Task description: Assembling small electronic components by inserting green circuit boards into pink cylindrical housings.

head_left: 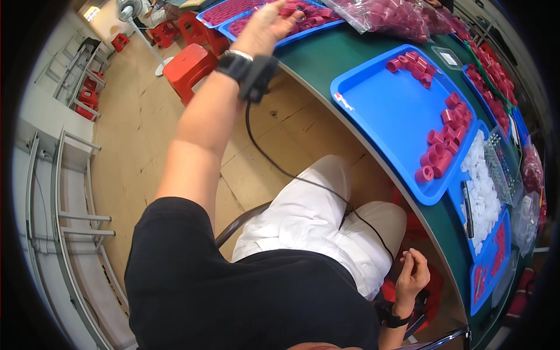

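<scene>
My left hand stretches far out to the top, over a blue tray filled with dark-pink plastic rings. Its fingers are apart and reach in among the rings; I see none gripped. Low at the right, beside the table's edge and near my knee, is my right hand. Its fingers are bent in with the tips close together, and whatever may be between them is too small to make out. A large blue tray lies on the table, with short pink tubes gathered along its far side.
The green table curves along my right. On it are white plastic pieces, a black pen, a smaller blue tray and a clear bag of pink parts. A red stool stands by its left edge. A cable crosses my lap.
</scene>
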The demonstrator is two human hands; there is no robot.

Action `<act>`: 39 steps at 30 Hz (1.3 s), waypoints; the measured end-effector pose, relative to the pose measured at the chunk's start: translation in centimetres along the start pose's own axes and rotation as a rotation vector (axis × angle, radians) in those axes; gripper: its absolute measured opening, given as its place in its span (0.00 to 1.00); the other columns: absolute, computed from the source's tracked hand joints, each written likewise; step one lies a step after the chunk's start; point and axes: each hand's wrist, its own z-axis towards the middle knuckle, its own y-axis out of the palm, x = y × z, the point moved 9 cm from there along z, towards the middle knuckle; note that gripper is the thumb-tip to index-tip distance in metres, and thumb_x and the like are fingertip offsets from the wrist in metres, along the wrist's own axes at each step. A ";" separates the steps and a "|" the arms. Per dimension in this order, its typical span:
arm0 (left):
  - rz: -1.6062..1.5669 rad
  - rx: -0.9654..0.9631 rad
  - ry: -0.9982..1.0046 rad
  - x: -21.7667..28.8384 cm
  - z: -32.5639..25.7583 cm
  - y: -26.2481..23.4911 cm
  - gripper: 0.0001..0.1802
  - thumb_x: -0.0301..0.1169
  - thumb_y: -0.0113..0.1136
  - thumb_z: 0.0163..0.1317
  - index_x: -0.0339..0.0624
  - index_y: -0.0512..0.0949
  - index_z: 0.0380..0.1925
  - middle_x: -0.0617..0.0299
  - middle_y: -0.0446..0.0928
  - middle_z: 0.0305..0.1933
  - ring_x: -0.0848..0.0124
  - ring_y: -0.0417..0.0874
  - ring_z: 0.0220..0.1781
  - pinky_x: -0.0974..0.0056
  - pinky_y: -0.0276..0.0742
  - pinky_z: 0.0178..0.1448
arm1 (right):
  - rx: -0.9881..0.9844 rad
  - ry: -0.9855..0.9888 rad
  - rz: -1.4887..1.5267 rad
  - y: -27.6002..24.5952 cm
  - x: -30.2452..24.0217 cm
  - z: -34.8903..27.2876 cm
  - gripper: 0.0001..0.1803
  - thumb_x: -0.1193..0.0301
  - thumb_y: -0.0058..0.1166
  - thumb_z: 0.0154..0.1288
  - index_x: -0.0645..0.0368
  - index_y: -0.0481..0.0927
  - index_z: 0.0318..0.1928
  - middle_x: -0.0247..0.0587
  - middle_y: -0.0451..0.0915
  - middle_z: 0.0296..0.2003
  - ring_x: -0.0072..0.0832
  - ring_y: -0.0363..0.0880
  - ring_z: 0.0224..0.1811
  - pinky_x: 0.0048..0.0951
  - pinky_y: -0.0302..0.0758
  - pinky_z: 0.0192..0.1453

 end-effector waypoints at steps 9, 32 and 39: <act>0.137 0.328 0.032 1.7 -1.9 2.6 0.17 0.32 0.51 0.70 0.26 0.69 0.50 0.46 0.77 0.38 0.61 0.82 0.42 0.67 0.81 0.44 | -0.021 0.086 -0.103 -1.1 0.8 0.4 0.06 0.82 0.51 0.66 0.67 0.79 0.41 0.43 0.82 0.32 0.23 0.80 0.30 0.21 0.77 0.34; 0.555 -0.623 -0.266 -14.6 -11.1 26.9 0.21 0.35 0.54 0.69 0.33 0.71 0.56 0.53 0.77 0.54 0.69 0.81 0.52 0.67 0.77 0.57 | 0.256 -0.084 -0.163 -10.2 -2.3 3.4 0.07 0.84 0.56 0.60 0.65 0.79 0.39 0.43 0.82 0.28 0.26 0.80 0.26 0.23 0.75 0.30; 1.160 -0.909 -0.102 -23.3 -16.6 33.5 0.23 0.35 0.57 0.65 0.33 0.72 0.57 0.55 0.77 0.53 0.68 0.76 0.57 0.64 0.71 0.60 | 0.348 0.191 0.042 -18.2 0.3 9.6 0.09 0.76 0.54 0.67 0.66 0.79 0.45 0.38 0.82 0.36 0.21 0.80 0.35 0.21 0.75 0.42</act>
